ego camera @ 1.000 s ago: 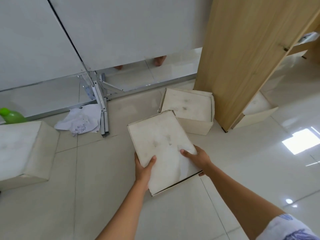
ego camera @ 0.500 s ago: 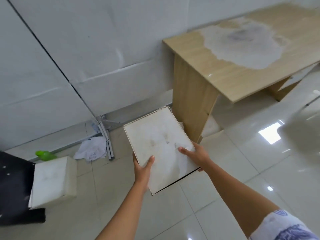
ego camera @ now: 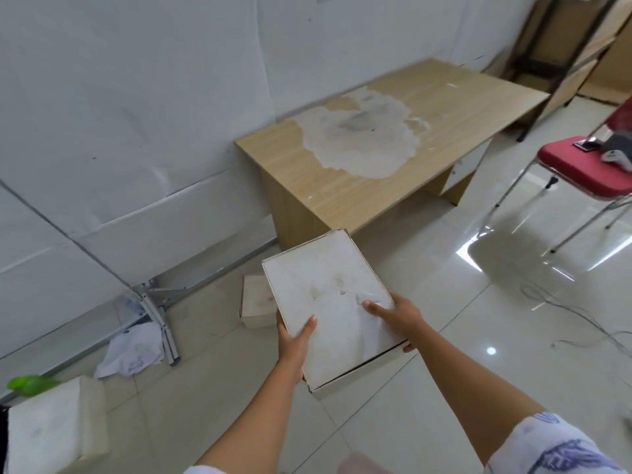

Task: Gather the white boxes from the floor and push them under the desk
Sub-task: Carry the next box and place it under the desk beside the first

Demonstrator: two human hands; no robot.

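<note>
Both the left hand point(ego camera: 294, 340) and right hand point(ego camera: 398, 316) grip the flat white cardboard box point(ego camera: 328, 302), whose long axis points toward the wooden desk point(ego camera: 376, 186) directly ahead.

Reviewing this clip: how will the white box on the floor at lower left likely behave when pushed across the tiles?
The white box looks squat and flat-bottomed, so it should slide rather than tip. The glossy floor probably offers little friction. Its weight cannot be judged.

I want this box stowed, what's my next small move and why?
Probably lower the held white box toward the floor at the desk's open front. Both the left hand and right hand grip it in the air, in front of the desk's near corner.
</note>
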